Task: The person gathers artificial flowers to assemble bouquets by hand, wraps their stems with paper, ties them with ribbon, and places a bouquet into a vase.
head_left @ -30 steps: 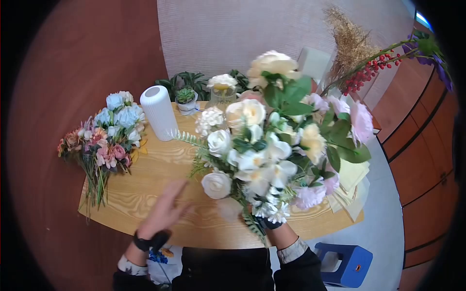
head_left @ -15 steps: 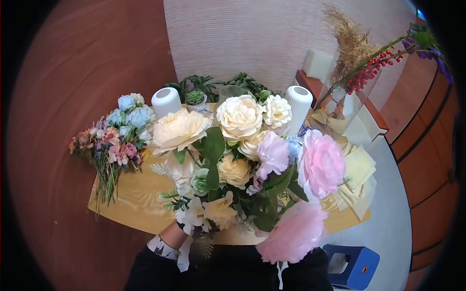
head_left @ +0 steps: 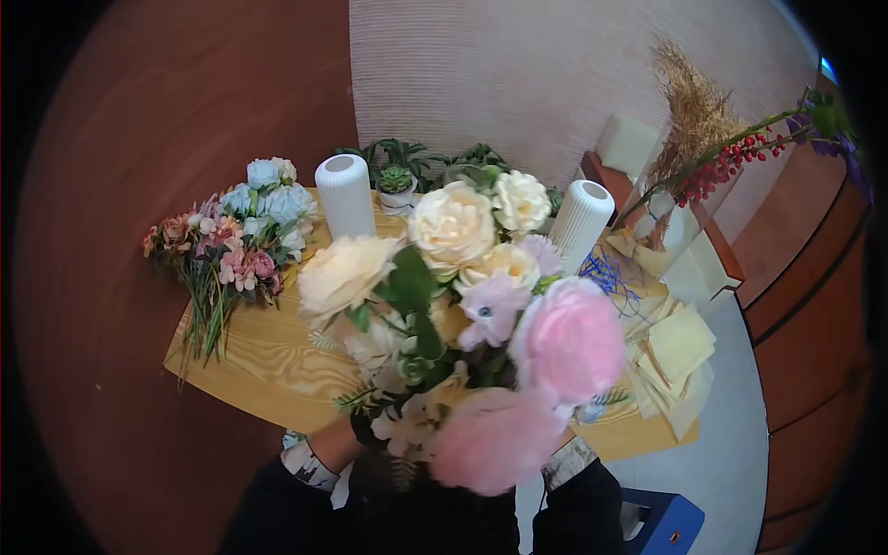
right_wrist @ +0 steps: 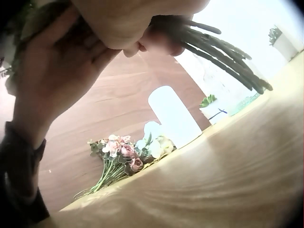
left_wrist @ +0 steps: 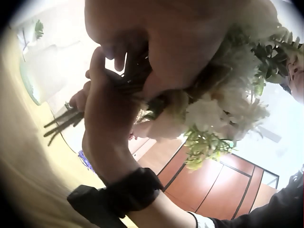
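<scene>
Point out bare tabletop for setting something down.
Bare: table, left front, between the loose flower bunch and held bouquet. Crowded: back, with white vases and potted succulent; right, with blue strands and yellow sheets. Behind the bouquet: hidden.

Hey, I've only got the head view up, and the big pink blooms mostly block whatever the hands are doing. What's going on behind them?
Observer: In the right wrist view, the left hand and the right hand come together around the bouquet's stems, whose bare ends jut out past them.
Operator: Okay. Is the right hand wearing anything? I only catch the sleeve and its cuff.
Observer: Yes, the left wrist view shows a black strap around its wrist.
</scene>
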